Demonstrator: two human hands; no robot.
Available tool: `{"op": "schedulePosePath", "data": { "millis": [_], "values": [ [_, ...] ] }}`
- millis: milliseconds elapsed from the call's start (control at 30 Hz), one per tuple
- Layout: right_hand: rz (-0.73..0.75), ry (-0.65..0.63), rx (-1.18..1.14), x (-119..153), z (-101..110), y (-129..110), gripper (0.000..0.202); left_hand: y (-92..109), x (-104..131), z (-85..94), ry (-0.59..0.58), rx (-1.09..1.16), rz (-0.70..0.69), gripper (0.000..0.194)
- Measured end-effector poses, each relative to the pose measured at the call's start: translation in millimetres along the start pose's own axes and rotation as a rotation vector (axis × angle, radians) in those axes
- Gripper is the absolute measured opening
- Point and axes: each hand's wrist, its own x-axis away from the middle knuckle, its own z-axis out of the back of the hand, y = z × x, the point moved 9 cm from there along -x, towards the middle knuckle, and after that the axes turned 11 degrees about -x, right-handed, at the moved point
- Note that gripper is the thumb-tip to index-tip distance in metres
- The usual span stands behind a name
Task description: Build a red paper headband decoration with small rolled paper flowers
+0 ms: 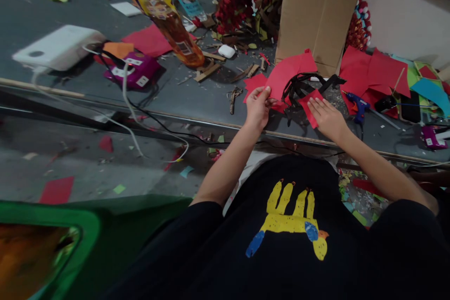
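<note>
left hand (258, 105) pinches a red paper sheet (284, 77) – right hand (325, 115) (fingers flat) presses a small red piece (311, 105)

Pretty messy workshop corner. The long dark grey worktable (197, 98) runs across the whole view, littered with paper scraps. Behind it there's a plain off-white wall (404, 28), and a tall brown cardboard box (316, 9) stands against it. The dull grey concrete floor (87, 173) below has bits of coloured paper scattered around. Bottom left is a blurry bright green plastic thing (84, 234), maybe a bin.
</note>
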Motion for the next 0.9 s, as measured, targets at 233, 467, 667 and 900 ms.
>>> {"op": "schedulePosePath", "data": {
  "millis": [233,467,667,900],
  "values": [
    [0.016,0.009,0.042,6.7,10.6,6.1,0.05,0.1,-2.4,3.0,0.024,0.006,-0.015,0.031],
    [0.087,0.064,0.03,7.2,36.4,-4.6,0.049,-0.5,-5.3,4.5,0.033,0.01,-0.04,0.03],
    [0.073,0.073,-0.021,-0.6,60.5,5.1,0.052,0.5,-3.5,2.5,0.02,0.021,-0.043,0.031],
    [-0.06,0.082,0.076,-5.1,52.7,27.9,0.048,0.8,-1.0,-1.2,0.001,0.033,-0.017,0.03]
  ]
}}
